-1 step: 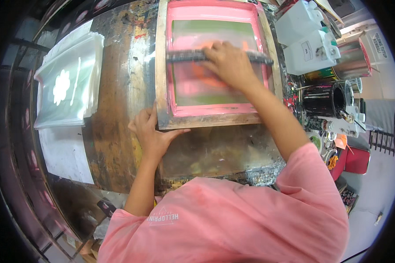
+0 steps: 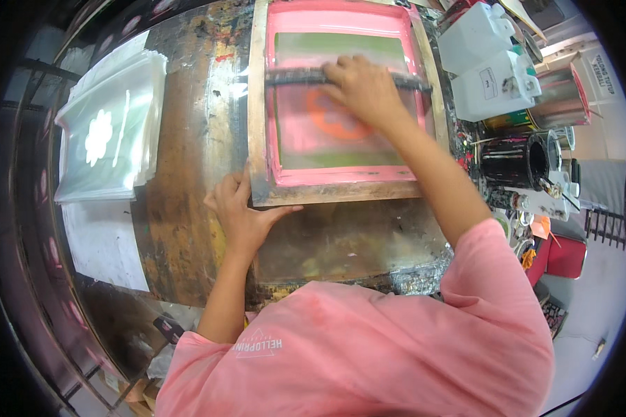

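Head view: right fingers [image 2: 334, 74] around squeegee [image 2: 295, 76]

Pink short-sleeved T-shirt [image 2: 389, 347] with white lettering [image 2: 259, 344] and triangular outline [image 2: 255, 353].

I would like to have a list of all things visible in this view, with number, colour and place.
Table: 1, stained brown, under the work
Wooden frame: 1, brown with pink inner edges, upper middle
Mesh: 1, greenish and pink, inside the frame
Bar: 1, dark, across the mesh
Clear sheets: one stack, transparent, left
White paper: count unclear, partly under the sheets
Jugs: 2, whitish, upper right
Large can: 1, reddish, beside the jugs
Container: 1, black, right
Small clutter: uncountable, mixed colours, right
Shirt: 1, pink, bottom
Left hand: 1, bare, at the frame's near-left corner
Right hand: 1, bare, gripping the bar
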The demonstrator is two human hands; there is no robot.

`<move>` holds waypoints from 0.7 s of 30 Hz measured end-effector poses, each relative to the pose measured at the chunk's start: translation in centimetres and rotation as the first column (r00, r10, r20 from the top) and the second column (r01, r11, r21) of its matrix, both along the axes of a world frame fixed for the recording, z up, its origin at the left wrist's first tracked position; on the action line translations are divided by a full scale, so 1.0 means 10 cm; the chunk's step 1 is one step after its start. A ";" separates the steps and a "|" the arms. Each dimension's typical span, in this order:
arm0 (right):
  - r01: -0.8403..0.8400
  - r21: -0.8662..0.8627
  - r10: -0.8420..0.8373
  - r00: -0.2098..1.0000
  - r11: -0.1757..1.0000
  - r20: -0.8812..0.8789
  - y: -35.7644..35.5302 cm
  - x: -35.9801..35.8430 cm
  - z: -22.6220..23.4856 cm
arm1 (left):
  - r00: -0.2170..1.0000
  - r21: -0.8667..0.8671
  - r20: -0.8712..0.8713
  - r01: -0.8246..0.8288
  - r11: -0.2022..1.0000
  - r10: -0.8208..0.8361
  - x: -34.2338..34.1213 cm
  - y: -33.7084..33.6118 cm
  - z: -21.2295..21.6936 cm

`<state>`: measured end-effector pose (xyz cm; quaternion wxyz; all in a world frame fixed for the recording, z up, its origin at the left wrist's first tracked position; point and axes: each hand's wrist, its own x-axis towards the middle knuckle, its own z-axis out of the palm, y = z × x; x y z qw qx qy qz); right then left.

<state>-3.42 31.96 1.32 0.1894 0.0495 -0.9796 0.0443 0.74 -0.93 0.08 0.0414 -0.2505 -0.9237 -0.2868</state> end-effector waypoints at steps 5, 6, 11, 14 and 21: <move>0.028 0.047 -0.033 0.992 0.998 0.121 0.46 -0.80 0.17 | 1.000 0.010 0.007 -0.003 1.000 0.003 -0.02 0.02 0.04; -0.019 0.033 0.015 0.994 0.999 0.106 0.47 -0.80 0.27 | 1.000 0.018 0.003 -0.009 1.000 0.009 -0.02 0.02 0.04; -0.071 -0.185 0.128 0.939 0.980 0.318 0.09 -0.01 0.78 | 0.996 0.133 -0.083 -0.008 0.991 0.020 -0.01 -0.01 -0.05; -0.027 -0.218 0.104 0.932 0.976 0.347 -0.39 0.89 0.92 | 0.999 0.255 -0.033 -0.011 0.967 0.020 0.04 0.03 -0.06; 0.107 0.058 -0.088 0.960 0.993 -0.265 -0.79 1.17 1.52 | 0.965 0.790 0.202 -0.059 0.611 -0.169 -0.11 0.40 0.76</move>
